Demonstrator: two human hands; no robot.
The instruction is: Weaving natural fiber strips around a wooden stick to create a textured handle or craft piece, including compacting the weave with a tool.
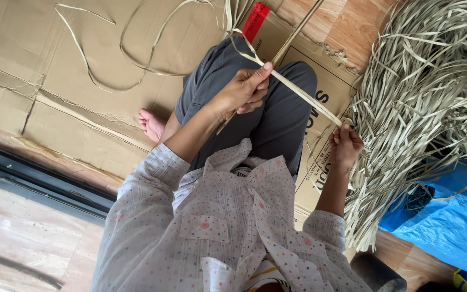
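Seated on flattened cardboard, legs in dark trousers, one bare foot showing. Noted at left hand: closed, thumb pressed along a pale leaf strip, with a thin stalk passing through the same grip. Noted at right hand: closed, pinching the lower end of that strip, just beside the knee. Strip taut and slanted between both hands, above the lap. To the right: large heap of similar strips, partly over a blue sheet. On the cardboard beyond: loose curled strips.
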